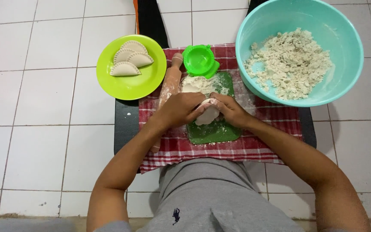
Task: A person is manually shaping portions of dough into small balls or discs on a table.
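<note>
White tiled floor [35,141] with dark grout lines is filling the view; a person in grey trousers is sitting at 6 o'clock. A dark mat [125,124] is lying on the tiles, and a red-and-white checked cloth [263,146] is covering it. A green cutting board [217,131], dusted with flour, is resting on the cloth at centre. Above it, the left hand [179,109] and right hand [230,109] are both clasping a pale dough piece [207,114], fingers curled around its edges. A wooden rolling pin [168,88] is lying just left of the board. At 12 o'clock a green dumpling press [200,61] is sitting closed. At 10 o'clock a lime plate [144,83] is carrying three crimped dumplings [129,60]. At 2 o'clock a turquoise bowl [258,25] is holding crumbly dough [290,62]
</note>
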